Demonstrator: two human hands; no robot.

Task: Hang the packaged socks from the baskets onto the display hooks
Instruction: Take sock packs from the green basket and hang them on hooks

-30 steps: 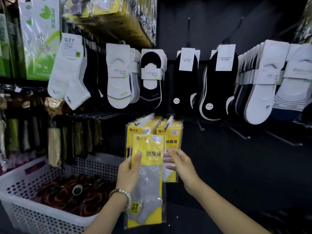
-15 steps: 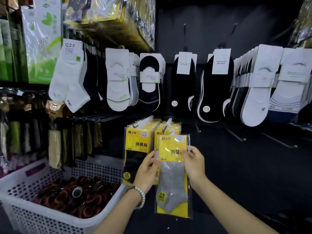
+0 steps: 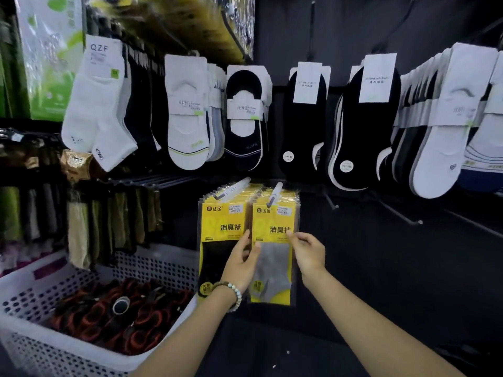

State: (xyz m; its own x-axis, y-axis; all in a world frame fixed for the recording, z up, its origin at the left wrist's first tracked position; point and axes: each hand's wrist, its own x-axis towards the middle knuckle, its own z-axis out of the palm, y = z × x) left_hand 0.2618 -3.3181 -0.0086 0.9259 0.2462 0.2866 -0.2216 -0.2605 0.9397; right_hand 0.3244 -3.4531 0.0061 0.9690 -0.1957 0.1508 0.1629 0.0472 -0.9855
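Observation:
A yellow pack with a grey sock (image 3: 273, 268) hangs at the front of the right white hook (image 3: 275, 192), on a stack of like packs. My left hand (image 3: 241, 263) pinches its left edge, thumb on the front. My right hand (image 3: 309, 251) holds its right edge with the fingertips. A second stack, fronted by a yellow pack with a black sock (image 3: 217, 240), hangs on the left white hook (image 3: 234, 187) just beside it.
A white perforated basket (image 3: 32, 346) at lower left holds several dark and red sock bundles. Above hang rows of white and black carded socks (image 3: 187, 115). Bare metal hooks (image 3: 402, 214) jut from the dark panel to the right.
Both hands carried the grey-sock pack from in front of the left stack up and right; it now hangs on the right hook. The view has come closer.

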